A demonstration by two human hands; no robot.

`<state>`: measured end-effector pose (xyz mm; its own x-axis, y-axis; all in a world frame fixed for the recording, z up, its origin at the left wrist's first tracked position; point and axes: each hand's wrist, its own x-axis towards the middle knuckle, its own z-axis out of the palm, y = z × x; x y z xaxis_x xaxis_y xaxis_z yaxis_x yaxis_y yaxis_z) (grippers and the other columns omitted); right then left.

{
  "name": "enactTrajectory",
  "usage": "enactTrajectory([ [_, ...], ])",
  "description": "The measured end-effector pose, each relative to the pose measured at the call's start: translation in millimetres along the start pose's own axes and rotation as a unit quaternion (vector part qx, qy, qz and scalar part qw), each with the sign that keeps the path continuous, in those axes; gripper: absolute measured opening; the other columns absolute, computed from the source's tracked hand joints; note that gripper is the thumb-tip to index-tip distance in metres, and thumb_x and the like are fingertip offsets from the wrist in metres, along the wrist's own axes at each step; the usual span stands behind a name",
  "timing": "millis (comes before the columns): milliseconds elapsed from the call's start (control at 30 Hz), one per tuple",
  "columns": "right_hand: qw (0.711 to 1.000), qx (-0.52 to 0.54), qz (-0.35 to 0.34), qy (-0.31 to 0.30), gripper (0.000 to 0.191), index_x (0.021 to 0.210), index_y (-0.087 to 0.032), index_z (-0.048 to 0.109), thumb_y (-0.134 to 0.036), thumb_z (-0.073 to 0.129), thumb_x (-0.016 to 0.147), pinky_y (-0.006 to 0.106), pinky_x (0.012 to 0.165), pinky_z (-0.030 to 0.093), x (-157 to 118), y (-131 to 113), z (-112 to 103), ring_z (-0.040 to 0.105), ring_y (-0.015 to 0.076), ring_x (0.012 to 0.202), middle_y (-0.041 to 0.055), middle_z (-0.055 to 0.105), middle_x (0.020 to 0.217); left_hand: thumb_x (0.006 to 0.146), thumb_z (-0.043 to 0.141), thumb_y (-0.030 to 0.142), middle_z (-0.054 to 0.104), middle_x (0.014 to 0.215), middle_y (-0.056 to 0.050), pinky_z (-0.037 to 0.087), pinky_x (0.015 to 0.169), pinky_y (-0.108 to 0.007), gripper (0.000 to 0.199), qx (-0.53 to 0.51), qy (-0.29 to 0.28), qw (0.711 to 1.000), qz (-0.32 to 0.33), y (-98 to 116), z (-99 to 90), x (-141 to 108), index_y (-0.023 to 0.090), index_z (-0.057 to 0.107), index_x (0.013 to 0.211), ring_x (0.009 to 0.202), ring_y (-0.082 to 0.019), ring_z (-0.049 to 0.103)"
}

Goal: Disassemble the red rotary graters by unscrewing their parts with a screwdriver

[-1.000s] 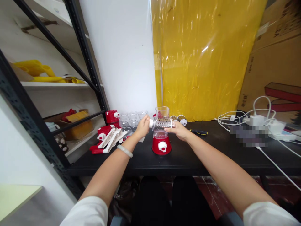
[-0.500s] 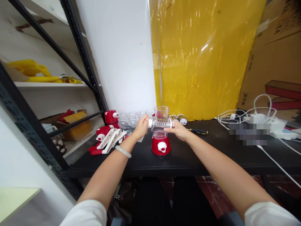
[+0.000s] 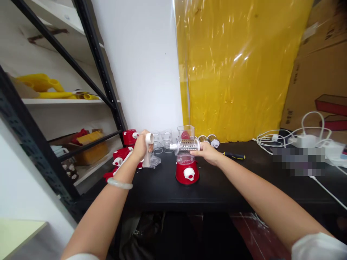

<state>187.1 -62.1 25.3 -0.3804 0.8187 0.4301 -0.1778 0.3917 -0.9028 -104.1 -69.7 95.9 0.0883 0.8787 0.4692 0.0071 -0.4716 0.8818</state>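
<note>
At the middle of the black table (image 3: 162, 195), a red base (image 3: 187, 175) stands upright, white knob (image 3: 189, 174) on its front, clear housing (image 3: 185, 129) above. Perforated drum (image 3: 189, 144) lies sideways at the housing, white hub pointing left. Can't tell how far it's seated.

Right hand (image 3: 207, 153): fingers grasping the drum's right end. Left hand (image 3: 140, 146): fingers closed round a white crank (image 3: 148, 155), upright, well apart from the drum. Pale bracelet (image 3: 119, 184) on the left wrist.

Surface, left side: red parts (image 3: 120, 156) with white fittings in a cluster, partly behind the left arm; clear plastic pieces (image 3: 163, 137) grouped next to them by the wall. Right of the housing: two more drums (image 3: 213, 141) lying near the yellow sheeting, then a dark screwdriver (image 3: 234, 156) with yellow ends. Far right: tangled white cables (image 3: 267, 140), white plugs (image 3: 305, 141), and a pixelated item I can't make out.

Room: black-framed shelf unit (image 3: 93, 54) at left, yellow rolls (image 3: 43, 83) on one shelf, an open carton with yellow and red stuff lower down. White wall (image 3: 141, 65) behind, glossy yellow sheeting (image 3: 235, 79) beside it, big cardboard box (image 3: 320, 68) at right. Reddish tiled floor (image 3: 251, 234) below.
</note>
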Motion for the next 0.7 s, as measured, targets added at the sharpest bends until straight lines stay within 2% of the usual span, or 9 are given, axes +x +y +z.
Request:
enactTrajectory([
  [67, 1.0, -0.005, 0.001, 0.008, 0.044, 0.093, -0.016, 0.075, -0.035, 0.086, 0.055, 0.045, 0.096, 0.044, 2.0, 2.7, 0.5, 0.069, 0.0235, 0.089, 0.0065, 0.076, 0.091, 0.083, 0.043, 0.047, 0.036, 0.041, 0.006, 0.029, 0.038, -0.022, 0.029, -0.035, -0.07, 0.997, -0.004, 0.0, 7.0, -0.8, 0.022, 0.039, 0.068, 0.033, -0.009, 0.03],
  [167, 0.999, -0.007, 0.004, 0.032, 0.043, 0.092, -0.018, 0.075, -0.04, 0.086, 0.057, 0.044, 0.096, 0.044, -2.3, 7.6, -3.9, 0.067, 0.0244, 0.093, 0.0065, 0.075, 0.094, 0.081, 0.044, 0.053, 0.035, 0.044, 0.005, 0.024, 0.037, -0.021, 0.036, -0.097, -0.151, 0.981, -0.071, -3.9, 17.5, -3.0, 0.022, 0.039, 0.065, 0.034, -0.008, 0.027],
  [300, 0.996, 0.011, 0.011, 0.088, 0.043, 0.081, -0.017, 0.075, -0.057, 0.075, 0.066, 0.042, 0.091, 0.045, -12.8, 7.7, -16.8, 0.067, 0.0256, 0.09, 0.0065, 0.075, 0.082, 0.079, 0.043, 0.062, 0.034, 0.047, 0.004, 0.022, 0.037, -0.021, 0.044, -0.144, -0.18, 0.963, -0.141, -17.2, 23.8, 0.1, 0.021, 0.04, 0.063, 0.035, -0.007, 0.025],
  [400, 0.993, 0.0, 0.011, 0.121, 0.042, 0.072, -0.016, 0.073, -0.057, 0.075, 0.066, 0.04, 0.086, 0.046, -23.6, 0.5, -37.4, 0.066, 0.0234, 0.081, 0.0064, 0.073, 0.075, 0.08, 0.042, 0.066, 0.034, 0.046, 0.004, 0.023, 0.037, -0.02, 0.05, -0.152, -0.185, 0.956, -0.168, -32.2, 27.0, 7.0, 0.02, 0.042, 0.062, 0.036, -0.007, 0.026],
  [467, 0.99, -0.019, 0.009, 0.138, 0.042, 0.075, -0.016, 0.072, -0.056, 0.077, 0.064, 0.038, 0.084, 0.047, -30.6, -6.9, -61.3, 0.065, 0.0223, 0.079, 0.0068, 0.073, 0.078, 0.08, 0.041, 0.069, 0.034, 0.046, 0.004, 0.025, 0.037, -0.021, 0.055, -0.147, -0.185, 0.953, -0.191, -42.0, 30.2, 11.9, 0.019, 0.043, 0.059, 0.036, -0.006, 0.027],
  [567, 0.974, -0.107, 0.026, 0.198, 0.047, 0.078, -0.016, 0.069, -0.058, 0.078, 0.059, 0.035, 0.076, 0.049, -32.1, -20.2, -113.8, 0.064, 0.0215, 0.075, 0.0073, 0.072, 0.078, 0.079, 0.046, 0.07, 0.035, 0.046, 0.004, 0.028, 0.038, -0.02, 0.056, -0.127, -0.167, 0.95, -0.232, -53.7, 36.2, 18.5, 0.018, 0.044, 0.059, 0.037, -0.006, 0.029],
  [633, 0.946, -0.207, 0.045, 0.246, 0.05, 0.077, -0.016, 0.067, -0.059, 0.079, 0.055, 0.031, 0.071, 0.049, -23.9, -28.8, -154.2, 0.063, 0.0208, 0.074, 0.0079, 0.071, 0.079, 0.077, 0.054, 0.066, 0.036, 0.048, 0.005, 0.03, 0.039, -0.019, 0.051, -0.127, -0.155, 0.948, -0.246, -59.4, 39.4, 21.9, 0.018, 0.045, 0.063, 0.038, -0.005, 0.031],
  [700, 0.914, -0.289, 0.092, 0.271, 0.045, 0.076, -0.016, 0.066, -0.053, 0.081, 0.056, 0.029, 0.066, 0.049, -9.6, -34.4, -190.7, 0.062, 0.0193, 0.072, 0.0084, 0.07, 0.078, 0.075, 0.063, 0.057, 0.038, 0.051, 0.005, 0.032, 0.04, -0.019, 0.045, -0.13, -0.15, 0.95, -0.241, -63.6, 40.9, 23.5, 0.018, 0.045, 0.067, 0.04, -0.006, 0.035],
])
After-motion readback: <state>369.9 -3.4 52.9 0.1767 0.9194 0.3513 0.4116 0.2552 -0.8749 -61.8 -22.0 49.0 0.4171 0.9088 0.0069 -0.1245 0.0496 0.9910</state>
